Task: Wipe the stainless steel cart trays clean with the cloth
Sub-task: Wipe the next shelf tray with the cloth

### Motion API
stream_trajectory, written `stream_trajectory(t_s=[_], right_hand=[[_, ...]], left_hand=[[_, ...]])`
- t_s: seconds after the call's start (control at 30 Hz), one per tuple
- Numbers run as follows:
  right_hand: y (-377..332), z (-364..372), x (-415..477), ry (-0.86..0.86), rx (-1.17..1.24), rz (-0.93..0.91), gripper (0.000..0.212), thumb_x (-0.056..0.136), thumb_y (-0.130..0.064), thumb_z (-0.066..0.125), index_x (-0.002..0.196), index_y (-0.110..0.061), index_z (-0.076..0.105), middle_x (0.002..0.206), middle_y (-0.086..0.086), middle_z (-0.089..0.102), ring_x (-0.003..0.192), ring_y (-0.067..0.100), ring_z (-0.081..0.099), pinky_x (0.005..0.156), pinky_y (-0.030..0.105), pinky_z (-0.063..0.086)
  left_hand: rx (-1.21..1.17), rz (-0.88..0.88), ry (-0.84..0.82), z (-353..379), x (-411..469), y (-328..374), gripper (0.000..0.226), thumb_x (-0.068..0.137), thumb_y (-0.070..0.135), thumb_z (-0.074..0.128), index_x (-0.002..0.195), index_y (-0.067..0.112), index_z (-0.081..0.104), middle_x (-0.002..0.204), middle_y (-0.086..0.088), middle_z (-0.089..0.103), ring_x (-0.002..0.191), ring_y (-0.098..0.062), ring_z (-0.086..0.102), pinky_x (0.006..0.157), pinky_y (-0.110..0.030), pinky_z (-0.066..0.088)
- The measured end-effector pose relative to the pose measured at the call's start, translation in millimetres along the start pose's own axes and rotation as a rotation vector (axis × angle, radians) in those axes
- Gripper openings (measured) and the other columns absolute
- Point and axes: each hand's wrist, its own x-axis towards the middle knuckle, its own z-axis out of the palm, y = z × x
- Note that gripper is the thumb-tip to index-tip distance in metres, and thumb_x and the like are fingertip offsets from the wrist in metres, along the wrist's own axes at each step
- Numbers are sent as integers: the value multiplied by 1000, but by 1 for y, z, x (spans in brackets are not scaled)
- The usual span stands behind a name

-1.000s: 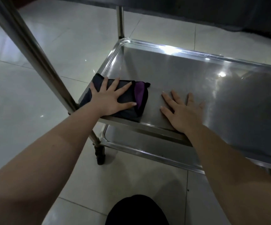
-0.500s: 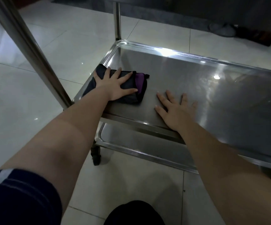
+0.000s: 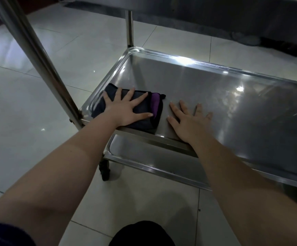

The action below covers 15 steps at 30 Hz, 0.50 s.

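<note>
Two hands were in view: the left hand [image 3: 126, 110] and the right hand [image 3: 188, 121], each showing five fingers. There was one cloth [image 3: 154, 105], dark with a single purple strip. Two steel trays could be counted for certain, the hand-level tray [image 3: 179, 59] and the lower tray [image 3: 144, 157] beneath it (a third metal surface ran along the top edge, too cropped to count as a tray). Two upright posts showed, the near post [image 3: 37, 55] and the far post [image 3: 129, 27]. One caster [image 3: 105, 170] was visible, and one dark rounded shape [image 3: 140, 233] sat at the bottom edge.
</note>
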Motion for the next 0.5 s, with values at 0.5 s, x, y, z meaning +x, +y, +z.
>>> stream_trajectory(t_s=[0.5], right_hand=[[111, 15, -2, -48, 52, 130, 68, 78, -86, 3, 139, -64, -16, 160, -20, -16, 147, 41, -12, 110, 70, -2]], left_hand=[[5, 29, -2, 9, -1, 76, 94, 53, 104, 1, 138, 68, -14, 164, 9, -11, 147, -41, -14, 101, -79, -12]])
